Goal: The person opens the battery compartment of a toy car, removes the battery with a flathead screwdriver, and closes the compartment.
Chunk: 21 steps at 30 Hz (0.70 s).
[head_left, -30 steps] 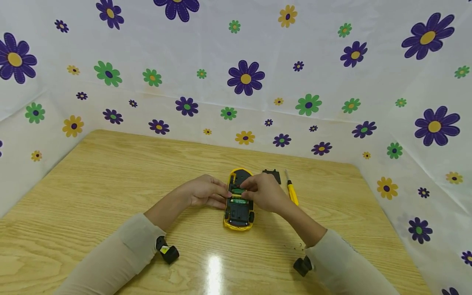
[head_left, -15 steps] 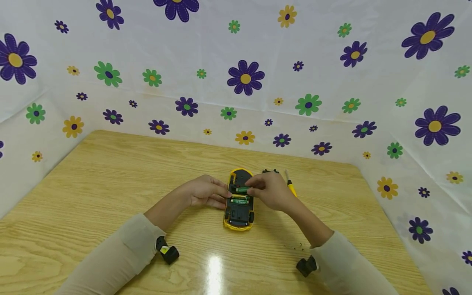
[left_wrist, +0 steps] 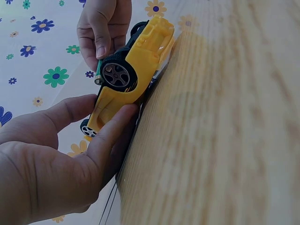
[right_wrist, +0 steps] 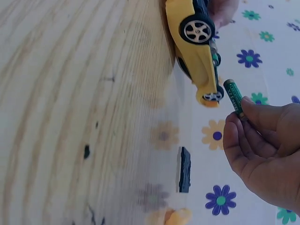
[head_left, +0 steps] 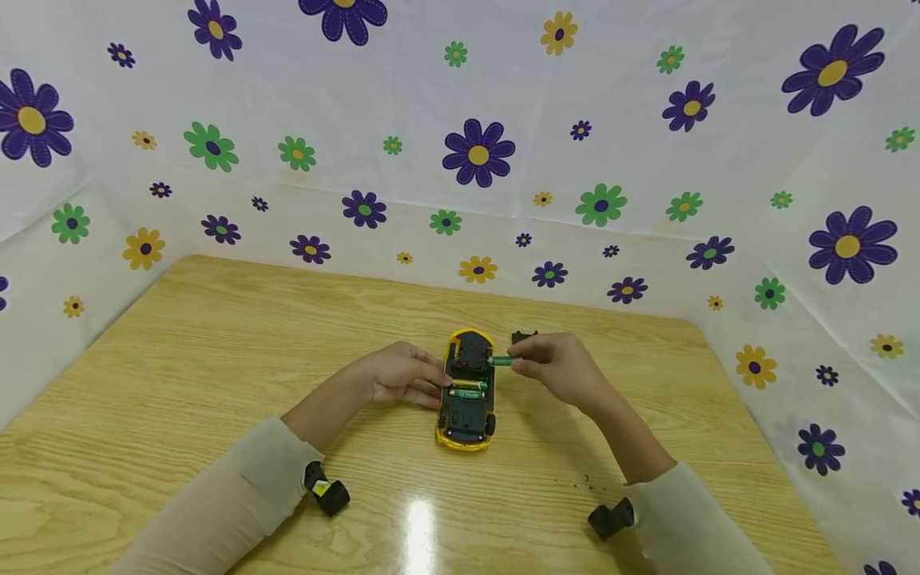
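A yellow toy car [head_left: 465, 431] lies upside down on the table, its black underside and open battery compartment facing up. My left hand [head_left: 402, 375] grips the car's left side, seen also in the left wrist view as the left hand [left_wrist: 51, 159] with its fingers against the yellow body. Just right of the car, my right hand [head_left: 561, 367] pinches a green battery [head_left: 501, 361] between thumb and fingers. The right wrist view shows that battery [right_wrist: 234, 96] held clear of the car. Another green battery [head_left: 467, 393] sits in the compartment.
A black battery cover [head_left: 524, 336] lies behind my right hand, partly hidden in the head view. Small dark bits, perhaps screws [head_left: 588, 481], lie near my right wrist. A flowered white cloth [head_left: 402, 104] stands around the wooden table [head_left: 287, 319].
My right hand has lifted the battery out of the car's compartment and moved it to the right. The screwdriver, visible earlier, is now hidden behind that hand. My left hand has stayed put.
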Each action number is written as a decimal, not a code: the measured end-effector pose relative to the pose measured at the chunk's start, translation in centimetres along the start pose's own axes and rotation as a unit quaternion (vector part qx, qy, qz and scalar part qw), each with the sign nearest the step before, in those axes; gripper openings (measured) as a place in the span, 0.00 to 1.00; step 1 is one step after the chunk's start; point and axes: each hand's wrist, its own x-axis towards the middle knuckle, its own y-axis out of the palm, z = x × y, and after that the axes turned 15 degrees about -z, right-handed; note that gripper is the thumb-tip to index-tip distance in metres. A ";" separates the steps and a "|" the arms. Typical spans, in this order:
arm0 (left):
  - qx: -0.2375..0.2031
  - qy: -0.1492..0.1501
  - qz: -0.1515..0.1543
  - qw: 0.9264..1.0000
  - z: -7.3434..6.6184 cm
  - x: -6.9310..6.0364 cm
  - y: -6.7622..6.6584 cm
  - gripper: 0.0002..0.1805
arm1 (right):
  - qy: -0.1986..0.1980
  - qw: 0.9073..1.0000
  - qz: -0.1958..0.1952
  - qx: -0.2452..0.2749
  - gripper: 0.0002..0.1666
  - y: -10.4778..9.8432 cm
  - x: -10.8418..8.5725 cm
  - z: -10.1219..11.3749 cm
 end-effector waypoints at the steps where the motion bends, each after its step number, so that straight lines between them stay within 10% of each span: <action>1: 0.001 0.000 0.001 1.000 0.0 0.0 0.0 0.30 | 0.008 1.000 -0.003 0.005 0.13 -0.2 0.0 -0.3; 21: 0.004 -0.003 -0.002 1.000 0.0 0.0 0.0 0.30 | 0.043 0.998 0.002 -0.039 0.12 -2.3 1.2 -3.7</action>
